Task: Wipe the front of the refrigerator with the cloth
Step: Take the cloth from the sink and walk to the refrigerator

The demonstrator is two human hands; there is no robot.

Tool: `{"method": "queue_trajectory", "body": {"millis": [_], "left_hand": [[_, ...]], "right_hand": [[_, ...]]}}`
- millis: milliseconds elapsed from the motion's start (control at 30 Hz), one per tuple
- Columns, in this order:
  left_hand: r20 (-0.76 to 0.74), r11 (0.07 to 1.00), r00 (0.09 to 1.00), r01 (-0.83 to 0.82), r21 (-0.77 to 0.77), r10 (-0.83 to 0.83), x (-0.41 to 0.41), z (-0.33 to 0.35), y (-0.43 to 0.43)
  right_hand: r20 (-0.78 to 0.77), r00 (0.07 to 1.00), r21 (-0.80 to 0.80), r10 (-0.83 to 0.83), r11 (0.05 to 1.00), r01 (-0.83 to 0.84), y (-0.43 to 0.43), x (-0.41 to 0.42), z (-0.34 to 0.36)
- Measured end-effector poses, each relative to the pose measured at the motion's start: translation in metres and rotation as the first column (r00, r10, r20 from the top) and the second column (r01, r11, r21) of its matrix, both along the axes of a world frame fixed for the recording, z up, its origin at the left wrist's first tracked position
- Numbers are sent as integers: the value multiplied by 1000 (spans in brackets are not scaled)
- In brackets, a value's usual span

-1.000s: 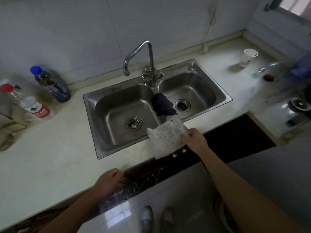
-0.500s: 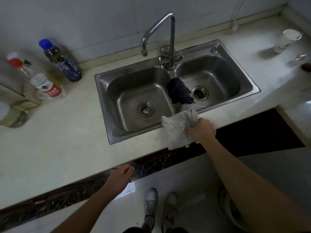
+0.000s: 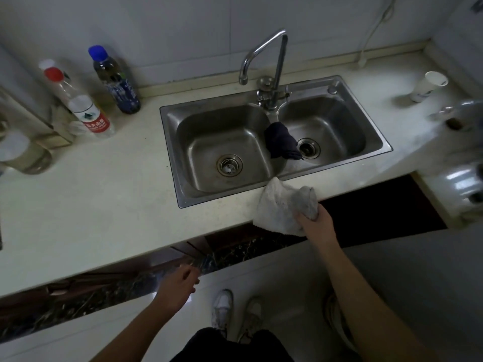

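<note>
My right hand (image 3: 317, 223) grips a crumpled grey-white cloth (image 3: 279, 207), held over the counter's front edge just below the sink's divider. Part of the cloth hangs down past the edge. My left hand (image 3: 179, 284) hovers lower, in front of the counter's dark marble face, holding nothing, its fingers loosely curled and a little apart. No refrigerator is in view.
A steel double sink (image 3: 337, 83) with a tall faucet (image 3: 271, 61) sits in the pale counter (image 3: 91, 192). A dark cloth (image 3: 282, 141) drapes over the divider. Three bottles (image 3: 116, 81) stand at back left, a paper cup (image 3: 428, 86) at back right. White floor and my shoes (image 3: 222, 307) lie below.
My right hand has drawn the cloth back from the sink rim to the counter edge and bunched it. My left hand came off the counter edge and dropped lower.
</note>
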State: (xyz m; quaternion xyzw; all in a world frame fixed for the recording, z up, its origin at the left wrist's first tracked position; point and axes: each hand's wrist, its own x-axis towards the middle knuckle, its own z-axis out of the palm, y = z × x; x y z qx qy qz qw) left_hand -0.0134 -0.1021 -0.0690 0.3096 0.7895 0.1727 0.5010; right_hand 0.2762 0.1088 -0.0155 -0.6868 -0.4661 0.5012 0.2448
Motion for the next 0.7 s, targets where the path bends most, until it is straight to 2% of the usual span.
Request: {"method": "queue_trajectory", "body": {"millis": [167, 300, 333, 467, 633, 700], "left_hand": [[29, 997, 997, -75, -3, 75, -8, -10, -41], [53, 974, 972, -228, -9, 228, -10, -6, -82], [49, 961, 959, -278, -4, 278, -8, -3, -94], [19, 889, 889, -456, -32, 457, 6, 7, -148], [-44, 742, 744, -668, -66, 666, 41, 21, -230], [-67, 664, 667, -745, -67, 742, 53, 23, -265]], "right_hand": [[19, 998, 48, 64, 997, -65, -70, 14, 11], [118, 957, -35, 263, 965, -261, -101, 20, 1], [161, 929, -69, 332, 943, -325, -106, 18, -1], [152, 822, -135, 548, 836, -532, -124, 0, -17], [28, 663, -186, 748, 656, -732, -153, -49, -33], [-10, 568, -185, 823, 556, -810, -168, -82, -31]]}}
